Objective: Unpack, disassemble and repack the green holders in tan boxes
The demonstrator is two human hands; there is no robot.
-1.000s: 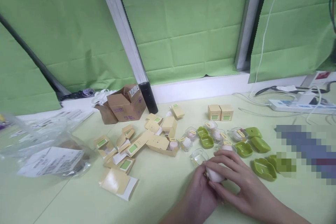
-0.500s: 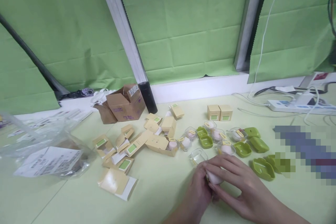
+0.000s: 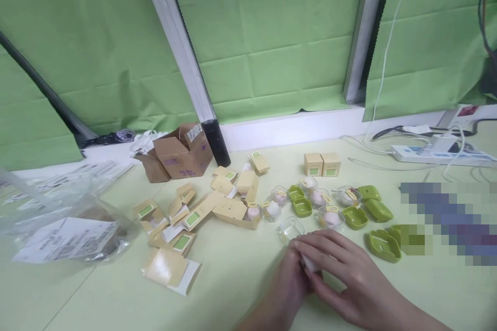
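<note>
Low in the middle of the table, my left hand (image 3: 289,284) and my right hand (image 3: 344,276) are closed together round a small white rounded piece (image 3: 311,263). The right fingers lie over its top, the left hand cups it from the left. Just beyond my fingers lies an empty clear plastic shell (image 3: 291,228). Further back are several clear shells with pale pieces inside (image 3: 331,217) and several green plastic trays (image 3: 355,217).
Opened tan cartons (image 3: 233,210) are scattered to the left, with a brown shipping box (image 3: 180,152) and a black cylinder (image 3: 217,142) behind. Two closed small cartons (image 3: 322,164) stand at the back. A plastic bag with papers (image 3: 66,235) lies far left; a power strip (image 3: 435,154) far right.
Both hands, still closed on the white piece, have shifted slightly left and toward me; my right fingers now cover more of it. The view has shifted a little.
</note>
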